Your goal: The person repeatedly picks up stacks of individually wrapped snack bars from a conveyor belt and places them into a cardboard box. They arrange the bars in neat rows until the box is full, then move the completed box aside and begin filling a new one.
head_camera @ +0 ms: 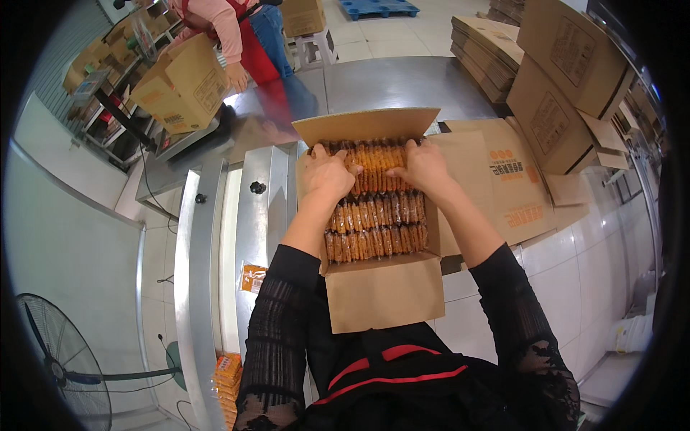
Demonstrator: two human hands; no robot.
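An open cardboard box (384,293) stands before me with its flaps spread. Inside it, rows of orange snack packets (377,240) in clear wrappers stand on edge. At the far end of the box, my left hand (330,173) and my right hand (423,168) grip a row of the same packets (375,167) from its two ends, thumbs towards each other on the near side. The fingertips are partly hidden behind the packets. One loose packet (252,277) lies on the metal surface by my left sleeve.
A co-worker (237,32) stands across the steel table (399,81), beside an open box (183,97) on a scale. Flattened cartons (517,178) and stacked boxes (550,118) are at the right. More packets (227,377) sit low left, near a floor fan (59,369).
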